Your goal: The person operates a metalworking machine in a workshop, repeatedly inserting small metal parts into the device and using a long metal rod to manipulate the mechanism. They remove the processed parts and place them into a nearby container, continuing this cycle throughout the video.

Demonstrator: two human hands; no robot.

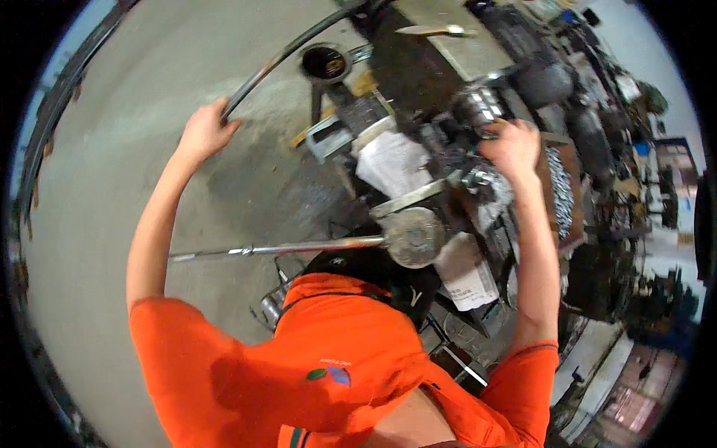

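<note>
L hand [209, 133], upper left of frame: fingers curled round the near end of a long, dark, curved metal bar [287, 51], thumb on the inner side, no obvious gap betw. fingers & bar. Bar runs up to the top edge, approx. centre.

R hand [514, 149], upper right of centre: fingers bent, tips on or right by a shiny, silver, rounded metal part [480, 104]; blur, so can't tell if it's gripped or just touched. Thumb points left, apprx. level w/ the knuckles.

Below & left of R hand: crumpled white cloth or paper sheet [392, 164]. Lower, mid-frame: round, grey, flat-faced metal disc [414, 237] w/ a straight steel rod [314, 246] running left. Right of R forearm: brown, rectangular tray [579, 200] w/ lots of small silvery pcs [560, 190]. Top, right of centre: slim, pale-handled tool [441, 30].
</note>
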